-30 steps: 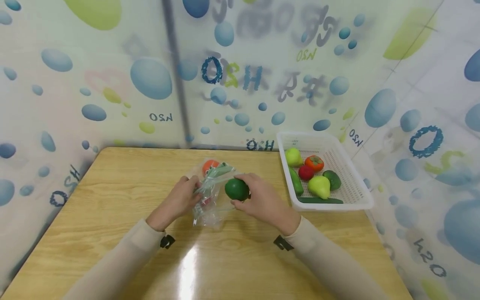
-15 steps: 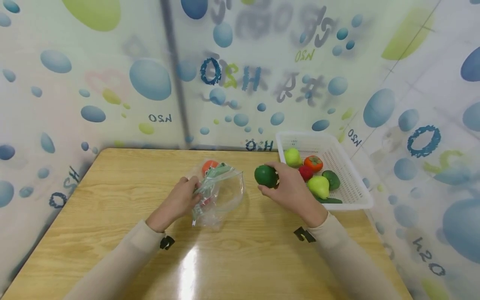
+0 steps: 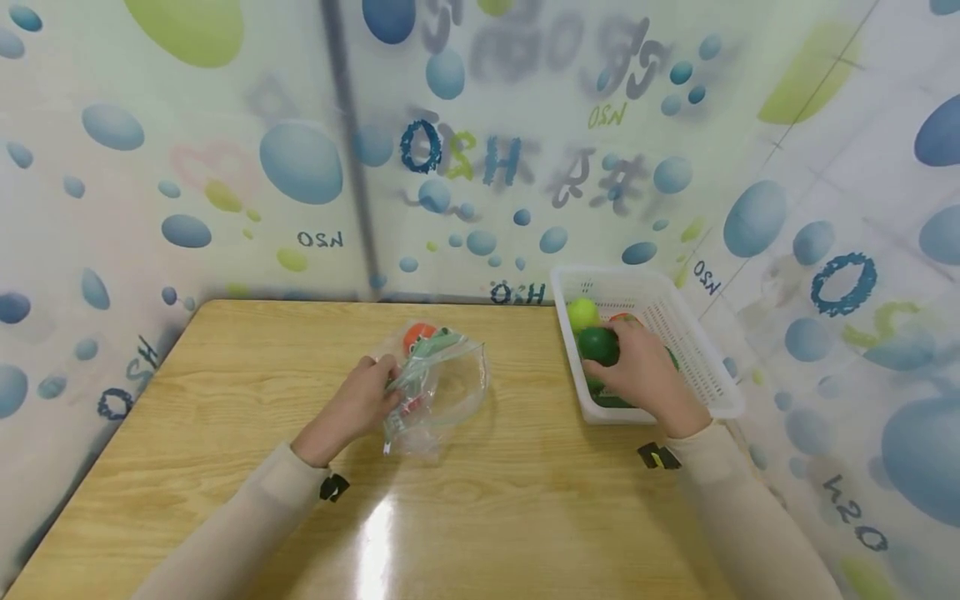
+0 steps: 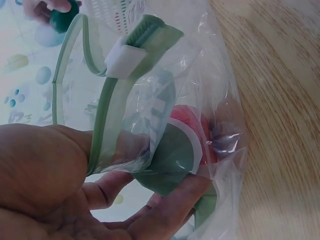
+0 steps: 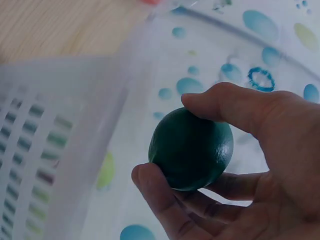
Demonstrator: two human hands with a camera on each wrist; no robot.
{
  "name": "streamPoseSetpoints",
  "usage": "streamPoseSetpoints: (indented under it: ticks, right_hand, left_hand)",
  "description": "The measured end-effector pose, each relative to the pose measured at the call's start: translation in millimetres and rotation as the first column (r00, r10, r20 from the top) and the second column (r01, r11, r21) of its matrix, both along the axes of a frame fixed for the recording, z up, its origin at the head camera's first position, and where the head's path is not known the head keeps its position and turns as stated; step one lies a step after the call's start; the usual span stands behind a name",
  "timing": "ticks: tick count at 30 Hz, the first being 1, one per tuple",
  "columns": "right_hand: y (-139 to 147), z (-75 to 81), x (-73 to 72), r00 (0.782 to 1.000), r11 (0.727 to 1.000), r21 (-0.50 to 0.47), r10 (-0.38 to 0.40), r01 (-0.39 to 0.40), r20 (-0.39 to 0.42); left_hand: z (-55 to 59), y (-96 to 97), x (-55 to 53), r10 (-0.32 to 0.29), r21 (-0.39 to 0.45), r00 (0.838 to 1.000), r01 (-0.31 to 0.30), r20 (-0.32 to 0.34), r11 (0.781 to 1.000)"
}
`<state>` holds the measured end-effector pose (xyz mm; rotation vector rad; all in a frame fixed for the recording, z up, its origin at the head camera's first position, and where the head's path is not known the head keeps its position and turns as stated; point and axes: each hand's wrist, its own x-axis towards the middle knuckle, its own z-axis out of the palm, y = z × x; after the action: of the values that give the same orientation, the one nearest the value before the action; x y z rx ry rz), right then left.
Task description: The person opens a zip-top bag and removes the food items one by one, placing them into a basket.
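Note:
My right hand (image 3: 641,367) grips a smooth, glossy dark green round fruit (image 3: 598,343) above the white basket (image 3: 723,396). In the right wrist view, thumb and fingers (image 5: 155,192) curl round the fruit (image 5: 192,150); its exact kind is unclear. At the middle of the table, my left hand (image 3: 362,398) pinches the rim of a clear zip bag (image 3: 457,387). The bag has a green zip strip and a white slider (image 4: 125,60), and its mouth gapes to the right. An orange-red round item (image 3: 418,335) shows at its far end; a red item (image 4: 190,125) shows through the plastic.
The basket stands at the table's back right. In it are a yellow-green fruit (image 3: 582,314), an orange-red fruit (image 3: 624,318) and green produce, partly hidden by my right hand. Patterned walls bound the wooden table (image 3: 480,517) at back and sides.
My right hand has carried the dark green fruit from beside the bag's mouth rightward to over the basket. The bag's mouth has widened on its right side. My left hand has stayed in place.

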<state>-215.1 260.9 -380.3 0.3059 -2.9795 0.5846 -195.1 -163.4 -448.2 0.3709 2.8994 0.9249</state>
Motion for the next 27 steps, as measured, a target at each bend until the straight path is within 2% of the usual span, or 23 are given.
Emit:
streamPoseSetpoints:
  ticks: [8,12,23,27]
  right_hand:
    - [16,-5.6,-5.7,0.994,0.998,0.067,-0.027,0.020,0.102]
    - [20,-8.3,-6.0,0.988,0.993,0.114,-0.022,0.005,0.153]
    - [22,-16.0,-3.1,0.990,0.985,0.171,-0.019,-0.005,0.141]
    - [23,-16.8,-2.4,0.994,0.987,0.163,-0.025,0.008,0.102]
  left_hand:
    - [-0.9,-2.2,0.4,0.000,0.005,1.000,0.000,0.008,1.000]
    - [0.1,-3.5,0.2,-0.005,0.007,1.000,0.005,0.004,1.000]
    - [1.5,-1.8,-0.1,0.008,0.004,1.000,-0.009,0.026,1.000]
    - [0.8,-1.6,-0.8,0.007,0.000,1.000,-0.007,0.017,1.000]
